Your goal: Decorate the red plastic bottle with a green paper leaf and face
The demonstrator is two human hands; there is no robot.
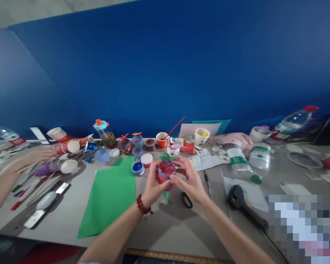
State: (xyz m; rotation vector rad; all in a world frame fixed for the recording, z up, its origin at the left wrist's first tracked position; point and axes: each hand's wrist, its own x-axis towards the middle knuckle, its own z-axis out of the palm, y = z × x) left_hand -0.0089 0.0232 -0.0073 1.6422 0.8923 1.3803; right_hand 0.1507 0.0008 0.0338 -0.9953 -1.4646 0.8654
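1. So, the jar [167, 169] (red, clear rim, mouth up) is held in front of the body, seemingly just off the counter [165, 231].
2. It's clasped on one side by the left hand [154, 176]. The right hand [188, 178] is curved round the other side, thumb at the jar; whether it's really gripping or just steadying can't be told.
3. Step in hand, as a guess: the jar is being sized up or turned, nothing being added.
4. For the next move, a steady left grip would be needed so the right could be freed. The mouth should be kept level, since it can't be told if the red is wet.
5. Right nearby, green bits [167, 198] and scissors [186, 200] can be seen, with a green sheet [112, 198] laid to the left.
6. Further right, a glue gun [244, 207] is parked, easily reached if wanted.
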